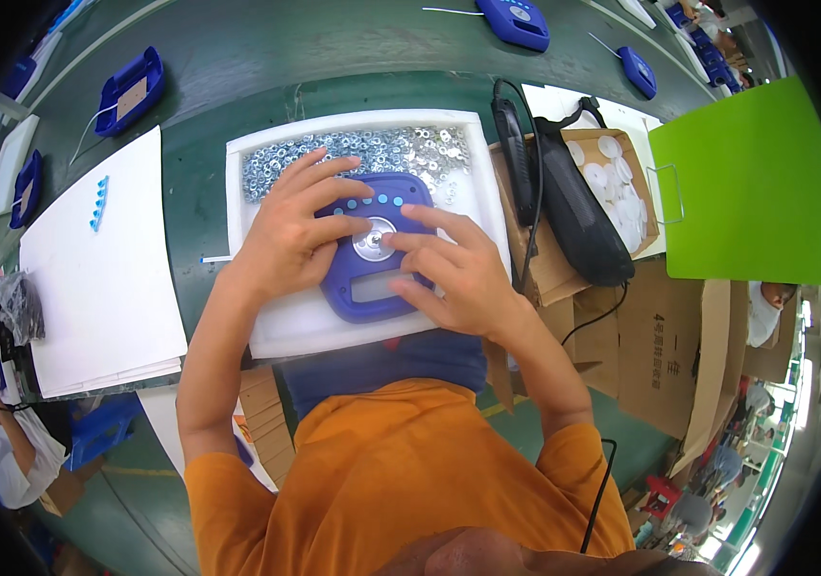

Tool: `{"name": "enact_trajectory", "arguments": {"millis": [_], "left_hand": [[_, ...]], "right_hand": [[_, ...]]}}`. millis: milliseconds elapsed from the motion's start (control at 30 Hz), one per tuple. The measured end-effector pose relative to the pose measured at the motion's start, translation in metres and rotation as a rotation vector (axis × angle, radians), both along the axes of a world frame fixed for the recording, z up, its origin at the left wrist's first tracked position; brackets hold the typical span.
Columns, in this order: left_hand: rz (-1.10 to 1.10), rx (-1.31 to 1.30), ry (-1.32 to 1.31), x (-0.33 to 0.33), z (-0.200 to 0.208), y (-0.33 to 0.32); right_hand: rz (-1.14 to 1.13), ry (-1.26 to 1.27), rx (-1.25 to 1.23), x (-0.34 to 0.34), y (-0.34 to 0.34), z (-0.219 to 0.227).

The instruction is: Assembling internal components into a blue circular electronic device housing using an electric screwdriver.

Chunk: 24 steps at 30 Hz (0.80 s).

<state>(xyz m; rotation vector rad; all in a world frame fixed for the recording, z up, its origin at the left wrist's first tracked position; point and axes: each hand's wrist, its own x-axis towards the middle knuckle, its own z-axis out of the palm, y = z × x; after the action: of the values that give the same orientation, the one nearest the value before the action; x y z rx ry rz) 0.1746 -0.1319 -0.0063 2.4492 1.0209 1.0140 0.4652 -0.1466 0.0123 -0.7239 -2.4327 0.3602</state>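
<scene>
Wearer's head point(473, 555) and orange shirt point(405, 470) fill my near view; farther off, the blue casing point(362, 268) lies on a white foam tray point(285, 334) between left hand point(287, 232) and right hand point(468, 274), fingertips of both at its silver disc point(372, 252). I cannot tell whether either grips.

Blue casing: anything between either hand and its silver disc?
Nothing visible: the left hand and right hand both reach over the casing right to the disc. The metal bits lie beyond the casing, not in between.
</scene>
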Motion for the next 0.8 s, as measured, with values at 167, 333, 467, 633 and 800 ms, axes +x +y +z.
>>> {"name": "enact_trajectory", "arguments": {"millis": [167,333,467,633,800], "left_hand": [[-0.002,0.036,0.089,0.004,-0.001,-0.002],[-0.008,0.02,0.081,0.005,0.002,-0.003],[-0.038,-0.024,0.05,0.006,0.005,-0.004],[-0.062,-0.03,0.047,0.005,0.004,-0.004],[-0.069,-0.025,0.042,0.004,0.004,-0.003]], "right_hand": [[-0.011,-0.059,0.05,-0.002,-0.007,-0.004],[-0.011,-0.087,0.108,0.0,0.005,-0.008],[0.056,-0.063,0.059,0.002,0.02,-0.007],[0.092,-0.01,-0.022,0.002,0.023,-0.007],[0.007,-0.026,0.034,-0.001,-0.012,-0.003]]}}
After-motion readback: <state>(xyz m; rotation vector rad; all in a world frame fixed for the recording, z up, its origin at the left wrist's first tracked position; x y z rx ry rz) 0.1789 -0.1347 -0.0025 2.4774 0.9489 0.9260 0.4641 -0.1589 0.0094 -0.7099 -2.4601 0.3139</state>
